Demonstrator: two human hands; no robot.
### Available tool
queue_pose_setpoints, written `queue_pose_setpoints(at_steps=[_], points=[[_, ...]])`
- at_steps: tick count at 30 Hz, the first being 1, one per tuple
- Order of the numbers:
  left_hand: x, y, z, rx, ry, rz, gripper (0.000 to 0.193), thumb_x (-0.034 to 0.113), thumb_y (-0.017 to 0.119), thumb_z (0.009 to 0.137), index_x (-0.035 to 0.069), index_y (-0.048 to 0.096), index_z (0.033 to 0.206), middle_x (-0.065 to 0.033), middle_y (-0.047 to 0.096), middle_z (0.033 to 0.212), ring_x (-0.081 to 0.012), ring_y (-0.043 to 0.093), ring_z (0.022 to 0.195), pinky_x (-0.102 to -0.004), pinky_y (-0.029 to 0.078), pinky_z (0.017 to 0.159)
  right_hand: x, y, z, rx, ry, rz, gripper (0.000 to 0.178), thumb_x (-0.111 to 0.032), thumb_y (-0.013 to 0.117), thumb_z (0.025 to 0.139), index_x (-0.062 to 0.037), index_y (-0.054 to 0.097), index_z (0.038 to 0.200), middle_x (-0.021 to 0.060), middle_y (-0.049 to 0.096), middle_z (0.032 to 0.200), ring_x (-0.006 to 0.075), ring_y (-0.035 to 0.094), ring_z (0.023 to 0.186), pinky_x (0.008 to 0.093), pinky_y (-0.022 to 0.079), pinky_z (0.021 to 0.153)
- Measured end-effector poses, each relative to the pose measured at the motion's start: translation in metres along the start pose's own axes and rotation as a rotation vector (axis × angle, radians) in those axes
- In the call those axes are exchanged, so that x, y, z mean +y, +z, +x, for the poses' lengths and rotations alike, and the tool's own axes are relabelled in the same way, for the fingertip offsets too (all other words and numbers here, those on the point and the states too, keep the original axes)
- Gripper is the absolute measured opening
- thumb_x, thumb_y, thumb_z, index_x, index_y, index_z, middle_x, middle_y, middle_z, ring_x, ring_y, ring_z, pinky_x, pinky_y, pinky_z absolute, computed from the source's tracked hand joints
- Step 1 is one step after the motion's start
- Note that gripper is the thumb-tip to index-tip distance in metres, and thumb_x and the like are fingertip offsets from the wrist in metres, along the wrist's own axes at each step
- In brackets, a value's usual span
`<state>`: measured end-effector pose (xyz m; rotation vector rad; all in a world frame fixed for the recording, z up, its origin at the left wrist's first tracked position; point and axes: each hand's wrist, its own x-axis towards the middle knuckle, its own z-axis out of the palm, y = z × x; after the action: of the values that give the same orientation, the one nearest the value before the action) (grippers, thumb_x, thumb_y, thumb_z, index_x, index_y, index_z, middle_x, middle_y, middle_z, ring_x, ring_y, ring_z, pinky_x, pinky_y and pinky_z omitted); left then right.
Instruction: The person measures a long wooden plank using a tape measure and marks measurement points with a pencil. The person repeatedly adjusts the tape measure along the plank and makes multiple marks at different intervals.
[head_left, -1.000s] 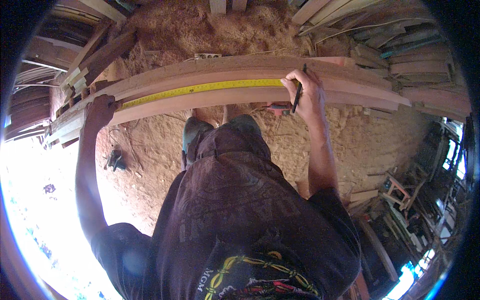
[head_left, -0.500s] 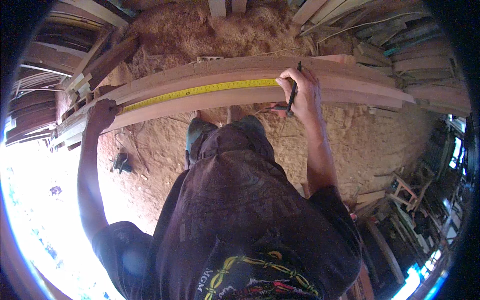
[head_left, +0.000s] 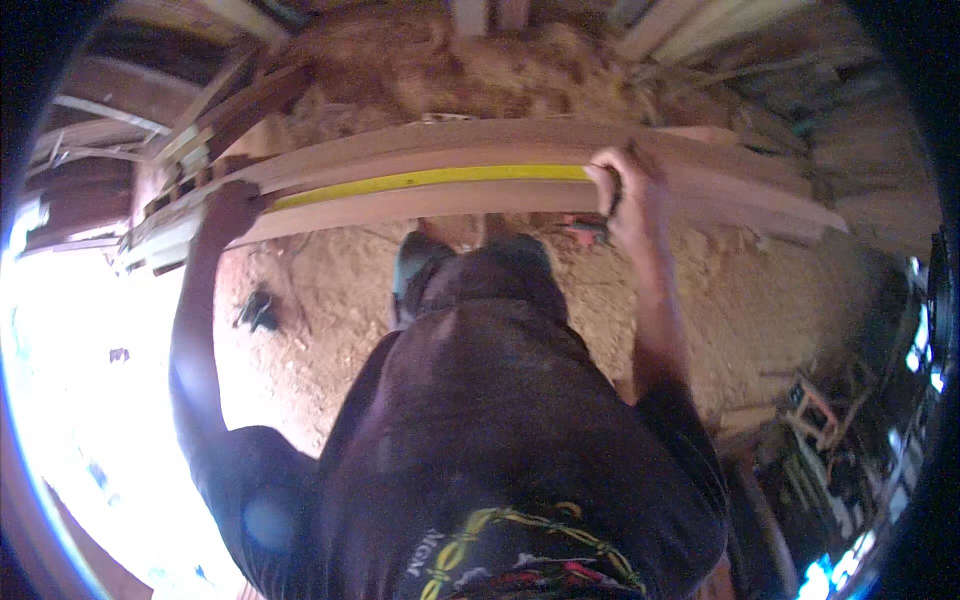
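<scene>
Head view: yellow tape (head_left: pixel 430 181) along timber (head_left: pixel 440 201), twelve o'clock
Left hand (head_left: pixel 232 212): clutching tape, ten o'clock
Right hand (head_left: pixel 635 195): gripping dark pen (head_left: pixel 614 193), two o'clock

Tape (head_left: pixel 430 180) runs along timber (head_left: pixel 480 148), btwn L hand (head_left: pixel 232 208) at its L part & R hand (head_left: pixel 632 190) R of ctr. Small obj (head_left: pixel 258 312) on gnd (head_left: pixel 315 350), R of L forearm (head_left: pixel 197 325). Frame (head_left: pixel 816 404) lower R, well clear of R forearm (head_left: pixel 655 300).
</scene>
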<state>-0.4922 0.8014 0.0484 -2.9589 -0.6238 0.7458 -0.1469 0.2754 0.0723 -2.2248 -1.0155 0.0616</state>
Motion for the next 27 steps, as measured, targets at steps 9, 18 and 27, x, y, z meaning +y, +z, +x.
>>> queue_pose_setpoints(at_steps=[9, 18, 27], points=[[0.031, -0.037, -0.01, -0.085, -0.09, -0.078, 0.046, 0.054, 0.064, 0.101, 0.011, 0.076, 0.093, -0.0168, 0.075, 0.1, -0.0402, 0.073, 0.103, -0.0578, 0.057, 0.087, -0.014, -0.002, 0.0, -0.045, 0.046, -0.085, 0.013, -0.013, 0.079, 0.095, -0.0051, 0.069, 0.097, 0.0154, 0.068, 0.091, 0.0396, 0.066, 0.09, 0.0476, 0.051, 0.081], [0.035, -0.037, -0.006, -0.107, -0.125, -0.044, 0.036, 0.049, 0.073, 0.098, 0.015, 0.081, 0.102, -0.0092, 0.079, 0.107, -0.0327, 0.074, 0.111, -0.0526, 0.056, 0.093, -0.019, -0.002, 0.003, -0.044, 0.017, -0.154, 0.013, -0.013, 0.079, 0.095, -0.005, 0.071, 0.102, 0.0176, 0.071, 0.092, 0.0416, 0.067, 0.09, 0.0493, 0.051, 0.081], [0.042, -0.045, -0.007, -0.109, -0.087, -0.05, 0.037, 0.049, 0.072, 0.099, 0.013, 0.081, 0.103, -0.0123, 0.079, 0.102, -0.0325, 0.075, 0.108, -0.0513, 0.056, 0.093, -0.036, 0.006, 0.006, -0.068, 0.079, -0.091, 0.015, -0.013, 0.07, 0.105, -0.0062, 0.074, 0.117, 0.0169, 0.077, 0.109, 0.0351, 0.074, 0.1, 0.0428, 0.056, 0.088]])
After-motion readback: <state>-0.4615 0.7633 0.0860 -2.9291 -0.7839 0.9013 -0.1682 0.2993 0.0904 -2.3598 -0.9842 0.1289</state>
